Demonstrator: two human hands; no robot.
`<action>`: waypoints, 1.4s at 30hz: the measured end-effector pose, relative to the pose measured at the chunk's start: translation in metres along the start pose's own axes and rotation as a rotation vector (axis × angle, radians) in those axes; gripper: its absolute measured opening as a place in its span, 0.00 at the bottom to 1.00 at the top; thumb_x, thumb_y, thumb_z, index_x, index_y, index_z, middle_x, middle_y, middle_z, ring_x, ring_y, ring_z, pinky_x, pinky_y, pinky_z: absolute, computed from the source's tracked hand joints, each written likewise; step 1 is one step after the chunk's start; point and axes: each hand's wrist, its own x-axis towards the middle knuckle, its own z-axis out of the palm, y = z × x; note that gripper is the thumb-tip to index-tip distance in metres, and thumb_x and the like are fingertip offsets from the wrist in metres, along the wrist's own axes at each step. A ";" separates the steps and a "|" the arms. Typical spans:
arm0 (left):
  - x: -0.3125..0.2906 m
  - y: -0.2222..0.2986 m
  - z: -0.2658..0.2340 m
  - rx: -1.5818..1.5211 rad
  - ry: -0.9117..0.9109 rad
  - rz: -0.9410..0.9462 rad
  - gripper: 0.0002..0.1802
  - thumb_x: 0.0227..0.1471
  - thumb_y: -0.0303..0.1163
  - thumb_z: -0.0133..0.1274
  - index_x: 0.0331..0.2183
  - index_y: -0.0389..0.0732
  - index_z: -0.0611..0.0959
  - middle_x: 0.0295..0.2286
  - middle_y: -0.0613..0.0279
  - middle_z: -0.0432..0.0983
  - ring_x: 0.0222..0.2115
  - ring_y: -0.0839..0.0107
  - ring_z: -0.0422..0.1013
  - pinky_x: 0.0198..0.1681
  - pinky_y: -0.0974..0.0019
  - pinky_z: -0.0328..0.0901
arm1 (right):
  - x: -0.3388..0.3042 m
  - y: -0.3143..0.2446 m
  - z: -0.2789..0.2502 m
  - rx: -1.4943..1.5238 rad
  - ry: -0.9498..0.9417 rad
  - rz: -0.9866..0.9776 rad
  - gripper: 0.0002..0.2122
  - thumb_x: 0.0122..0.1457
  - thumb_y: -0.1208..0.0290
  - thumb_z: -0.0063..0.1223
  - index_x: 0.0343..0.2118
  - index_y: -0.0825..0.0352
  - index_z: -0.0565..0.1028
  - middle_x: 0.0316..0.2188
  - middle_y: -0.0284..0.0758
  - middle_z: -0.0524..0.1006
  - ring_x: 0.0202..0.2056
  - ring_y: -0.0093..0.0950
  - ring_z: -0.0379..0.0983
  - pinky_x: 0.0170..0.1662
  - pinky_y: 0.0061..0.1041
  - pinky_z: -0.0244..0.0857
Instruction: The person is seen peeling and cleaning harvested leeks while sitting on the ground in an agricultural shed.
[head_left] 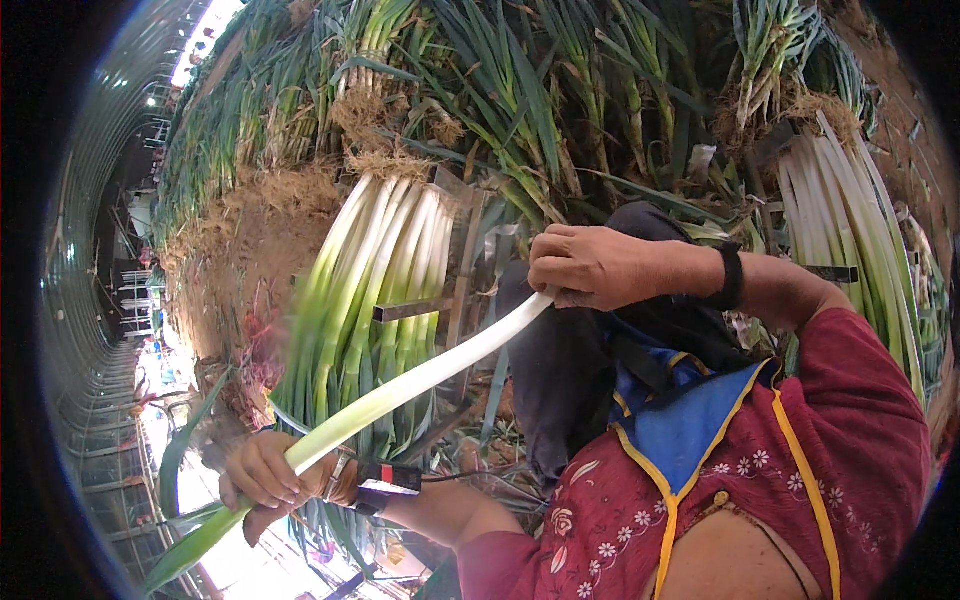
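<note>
A single long leek (430,380) stretches slantwise across me, held between both hands. Its white end lies up by my right hand (595,265), whose fingers are closed around the tip and hide it. Lower left, my left hand (262,478) wraps around the green upper stem, and the leaves trail out below it. Behind this leek, several cleaned leeks (385,260), with white stems and roots attached, rest side by side against a metal frame (412,308). A black band circles my right wrist; a strapped device (390,477) sits on my left.
Piles of untrimmed leeks (560,90) with dark green leaves fill the far side. Bare brown soil (225,250) lies to the left. Another bundle of white-stemmed leeks (840,220) stands at the right on a second metal support. My dark-trousered knees are between the two frames.
</note>
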 end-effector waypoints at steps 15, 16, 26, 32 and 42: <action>0.000 0.012 -0.013 0.737 0.687 0.035 0.22 0.54 0.46 0.51 0.16 0.47 0.65 0.11 0.75 0.53 0.12 0.84 0.50 0.14 0.78 0.48 | 0.010 0.003 0.015 -0.342 0.212 -0.101 0.09 0.49 0.67 0.49 0.31 0.64 0.68 0.31 0.35 0.66 0.33 0.33 0.66 0.33 0.31 0.63; -0.002 0.010 -0.020 0.796 0.809 0.071 0.20 0.54 0.44 0.51 0.17 0.47 0.65 0.11 0.75 0.53 0.12 0.85 0.50 0.14 0.79 0.48 | 0.008 0.004 0.014 -0.343 0.177 -0.090 0.09 0.50 0.68 0.48 0.34 0.65 0.68 0.32 0.36 0.66 0.35 0.34 0.66 0.34 0.31 0.63; -0.032 0.006 -0.049 1.002 0.933 -0.034 0.19 0.58 0.26 0.40 0.51 0.34 0.67 0.26 0.65 0.61 0.25 0.74 0.61 0.30 0.72 0.60 | -0.005 0.011 0.011 -0.294 0.179 -0.013 0.12 0.51 0.69 0.52 0.37 0.66 0.67 0.37 0.38 0.68 0.37 0.35 0.67 0.37 0.32 0.64; -0.044 0.016 -0.047 1.837 0.724 -0.204 0.32 0.49 0.19 0.45 0.57 0.38 0.61 0.38 0.51 0.70 0.36 0.61 0.68 0.43 0.66 0.63 | 0.000 0.008 0.011 -0.329 0.203 -0.016 0.11 0.50 0.69 0.53 0.35 0.66 0.69 0.34 0.36 0.68 0.35 0.33 0.66 0.37 0.31 0.63; -0.024 0.014 -0.063 0.847 1.057 0.144 0.10 0.52 0.37 0.55 0.30 0.44 0.71 0.19 0.72 0.58 0.19 0.79 0.57 0.24 0.75 0.57 | -0.005 0.026 -0.037 -0.498 0.279 0.305 0.07 0.45 0.72 0.52 0.28 0.63 0.71 0.28 0.37 0.68 0.34 0.36 0.67 0.37 0.35 0.60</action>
